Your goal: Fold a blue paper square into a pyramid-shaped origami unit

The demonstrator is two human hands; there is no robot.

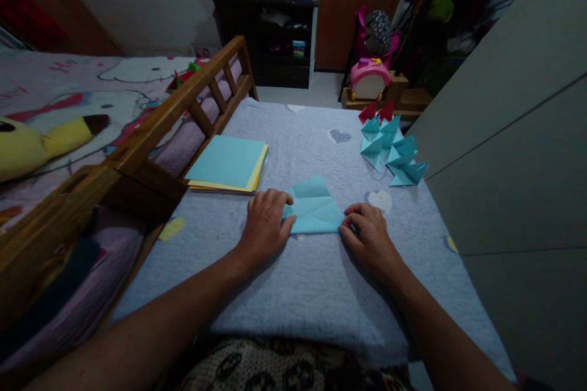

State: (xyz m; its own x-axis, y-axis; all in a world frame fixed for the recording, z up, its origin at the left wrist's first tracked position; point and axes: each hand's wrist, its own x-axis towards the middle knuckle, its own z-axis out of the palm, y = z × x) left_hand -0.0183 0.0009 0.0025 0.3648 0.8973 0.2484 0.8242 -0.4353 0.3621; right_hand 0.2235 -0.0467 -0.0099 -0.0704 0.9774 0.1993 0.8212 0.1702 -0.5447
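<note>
A light-blue sheet of origami paper [315, 208], partly folded and creased, lies on the cloth-covered surface in front of me. Its near edge is straight and its far side rises to a point. My left hand [268, 220] grips the paper's left corner between thumb and fingers. At the right corner, my right hand [367, 229] pinches the paper between thumb and forefinger. Beyond my left hand lies a stack of square paper [229, 159], blue on top with yellow and orange edges below. Several folded blue paper pieces [389, 146] stand at the far right, with red folded paper [376, 112] behind them.
A wooden bed rail [183, 116] borders the left side, with a bed and a yellow plush toy [41, 146] beyond it. On the right stands a pale cabinet [513, 134]. A dark shelf [261, 36] and a pink toy case [369, 78] are past the far edge.
</note>
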